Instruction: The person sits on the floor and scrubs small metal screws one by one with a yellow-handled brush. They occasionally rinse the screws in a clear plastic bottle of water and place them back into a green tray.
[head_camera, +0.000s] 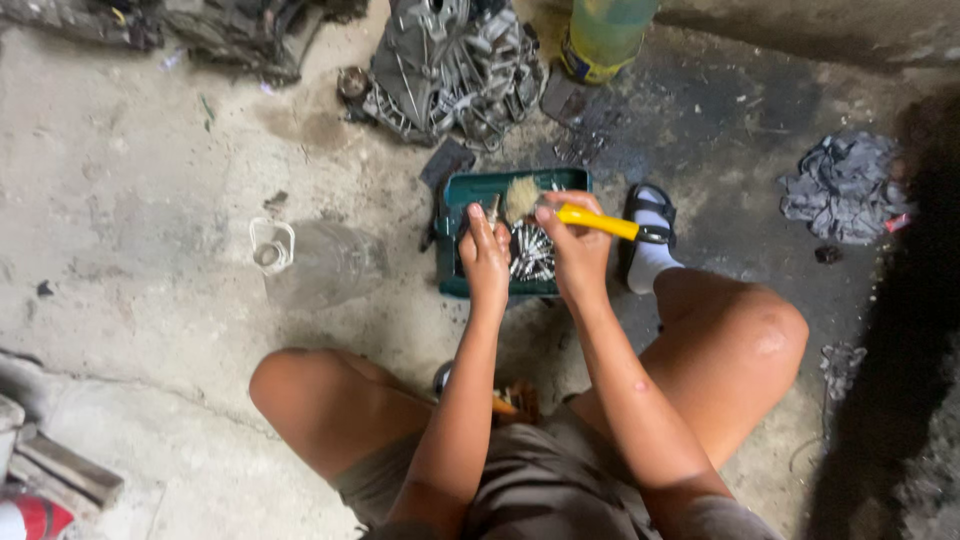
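From the head camera, the person squats over a green tray (452, 262) on the concrete floor (150, 220). The right hand (575, 245) grips a yellow-handled brush (572, 213), its bristles touching a small metal part (493, 211) pinched in the left hand (485, 250). Bolts (530, 255) lie in the tray. A clear plastic jug (320, 262) lies just left of it.

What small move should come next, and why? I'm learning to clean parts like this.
Probably stroke the brush across the small metal part. The right hand holds the yellow-handled brush with its bristles beside that part, which the left hand pinches over the green tray of bolts.
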